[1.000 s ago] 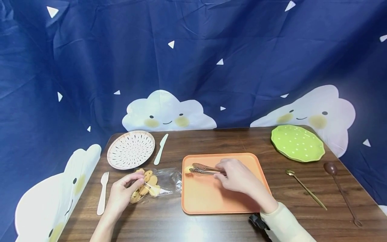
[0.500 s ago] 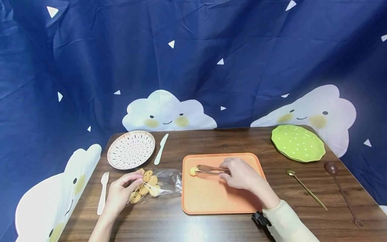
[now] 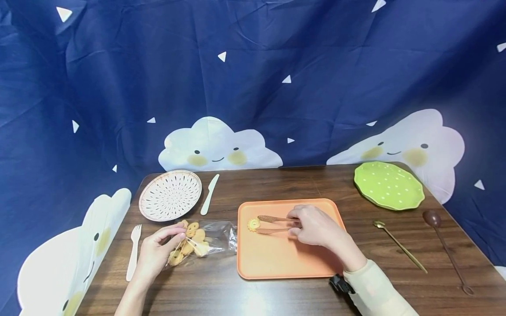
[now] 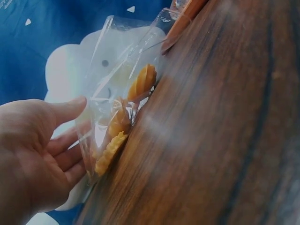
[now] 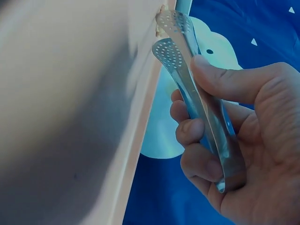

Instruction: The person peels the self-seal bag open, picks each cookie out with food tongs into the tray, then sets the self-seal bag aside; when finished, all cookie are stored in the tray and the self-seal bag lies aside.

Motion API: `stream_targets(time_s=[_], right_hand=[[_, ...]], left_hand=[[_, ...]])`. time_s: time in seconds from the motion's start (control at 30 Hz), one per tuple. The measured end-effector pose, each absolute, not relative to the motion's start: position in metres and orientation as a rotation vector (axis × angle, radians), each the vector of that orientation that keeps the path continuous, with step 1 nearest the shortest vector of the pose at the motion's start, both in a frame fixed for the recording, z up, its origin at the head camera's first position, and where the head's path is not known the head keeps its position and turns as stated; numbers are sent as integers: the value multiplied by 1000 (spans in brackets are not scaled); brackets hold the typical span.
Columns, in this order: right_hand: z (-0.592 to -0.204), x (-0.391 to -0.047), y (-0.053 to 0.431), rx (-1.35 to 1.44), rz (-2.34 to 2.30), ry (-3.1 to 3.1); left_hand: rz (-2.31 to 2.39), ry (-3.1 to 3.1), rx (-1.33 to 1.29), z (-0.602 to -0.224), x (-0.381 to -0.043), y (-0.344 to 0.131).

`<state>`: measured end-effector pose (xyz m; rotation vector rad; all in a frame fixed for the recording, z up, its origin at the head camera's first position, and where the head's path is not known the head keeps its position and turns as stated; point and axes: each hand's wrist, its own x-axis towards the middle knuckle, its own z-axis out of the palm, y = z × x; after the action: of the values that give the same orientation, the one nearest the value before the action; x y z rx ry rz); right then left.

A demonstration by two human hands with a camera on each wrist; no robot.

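Note:
My left hand (image 3: 152,254) pinches the near left end of a clear plastic bag (image 3: 219,232), which lies on the table. Several golden cookies (image 3: 199,235) are bunched at that end. In the left wrist view the thumb and fingers of the left hand (image 4: 42,150) are at the bag's edge, beside ridged cookies (image 4: 142,83). My right hand (image 3: 318,226) holds perforated metal tongs (image 3: 272,218) low over an orange tray (image 3: 269,263). The tong arms are spread apart. A small round yellow cookie (image 3: 253,225) lies on the tray just left of the tong tips.
A patterned white plate (image 3: 171,195), a pale knife (image 3: 210,195) and a pale fork (image 3: 134,252) lie on the left. On the right are a green dotted plate (image 3: 389,186), a thin gold spoon (image 3: 401,247) and a brown long-handled spoon (image 3: 446,250).
The tongs have shifted slightly right, bringing the round cookie inward from the tray's left edge. Their arms have spread and released it. My left hand stays at the bag.

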<state>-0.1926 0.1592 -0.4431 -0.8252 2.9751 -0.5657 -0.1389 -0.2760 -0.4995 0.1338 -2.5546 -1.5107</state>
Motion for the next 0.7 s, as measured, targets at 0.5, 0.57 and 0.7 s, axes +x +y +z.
stream_targets(time_s=[0.5, 0.57, 0.7], right_hand=[[-431, -185, 110, -1022, -622, 2870], [-434, -186, 97, -1061, -629, 2831], [-438, -188, 76, -1067, -654, 2772]], left_hand=[[-1475, -2598, 159, -499, -139, -275], [-1478, -2595, 154, -498, -139, -275], [-1473, -2599, 149, -498, -138, -275]])
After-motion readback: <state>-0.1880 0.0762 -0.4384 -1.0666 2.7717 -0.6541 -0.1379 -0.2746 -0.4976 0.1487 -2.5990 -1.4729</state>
